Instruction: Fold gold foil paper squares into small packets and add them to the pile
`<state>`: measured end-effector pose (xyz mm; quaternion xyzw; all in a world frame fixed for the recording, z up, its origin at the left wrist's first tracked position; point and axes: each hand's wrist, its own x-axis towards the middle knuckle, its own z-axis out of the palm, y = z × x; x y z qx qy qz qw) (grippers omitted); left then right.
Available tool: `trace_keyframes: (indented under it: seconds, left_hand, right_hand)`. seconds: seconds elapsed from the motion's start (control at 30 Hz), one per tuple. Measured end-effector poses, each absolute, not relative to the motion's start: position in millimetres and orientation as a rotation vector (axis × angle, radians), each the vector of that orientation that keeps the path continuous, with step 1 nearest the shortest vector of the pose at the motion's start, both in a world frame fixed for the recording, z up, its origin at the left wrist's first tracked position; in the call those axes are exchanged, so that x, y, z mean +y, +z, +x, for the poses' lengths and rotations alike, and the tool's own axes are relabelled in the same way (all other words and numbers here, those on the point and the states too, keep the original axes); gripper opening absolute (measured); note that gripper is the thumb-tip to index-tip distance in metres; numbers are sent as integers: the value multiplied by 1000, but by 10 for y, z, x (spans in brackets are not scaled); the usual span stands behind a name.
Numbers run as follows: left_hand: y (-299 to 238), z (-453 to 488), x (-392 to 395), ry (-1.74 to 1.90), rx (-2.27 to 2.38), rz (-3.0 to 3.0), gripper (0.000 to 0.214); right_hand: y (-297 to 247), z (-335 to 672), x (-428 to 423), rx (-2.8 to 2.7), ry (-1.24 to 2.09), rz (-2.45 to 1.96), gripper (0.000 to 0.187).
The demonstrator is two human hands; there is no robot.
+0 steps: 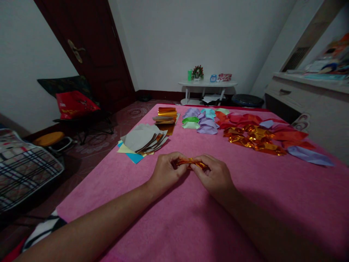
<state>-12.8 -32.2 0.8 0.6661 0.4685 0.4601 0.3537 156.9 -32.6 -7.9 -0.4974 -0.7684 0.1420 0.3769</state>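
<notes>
Between my two hands, above the pink cloth (163, 218), is a narrow folded piece of shiny gold foil paper (190, 161). My left hand (169, 168) pinches its left end, thumb and fingers closed on it. The right end is gripped by my right hand (213, 172), also closed. Both thumbs nearly meet at the middle, and much of the paper is hidden by fingers. Ahead to the left lies a fanned stack of paper sheets (140, 137), grey-white on top. Behind it are gold foil sheets (167, 113).
Folded gold foil pieces (253, 138) lie at the right, near red folded papers (240, 119) and purple ones (207, 125). A blue sheet (135, 157) pokes out under the stack. Beyond the table stand a low white table (209, 83) and a chair with a red bag (76, 104).
</notes>
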Motion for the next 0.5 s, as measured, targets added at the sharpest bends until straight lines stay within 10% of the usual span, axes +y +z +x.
trace_keyframes:
  seconds: [0.5]
  left_hand:
    - [-15,-136,-322,1196,1242,1731,15]
  right_hand:
    - [10,1562,-370,-2108,4,-1308,28]
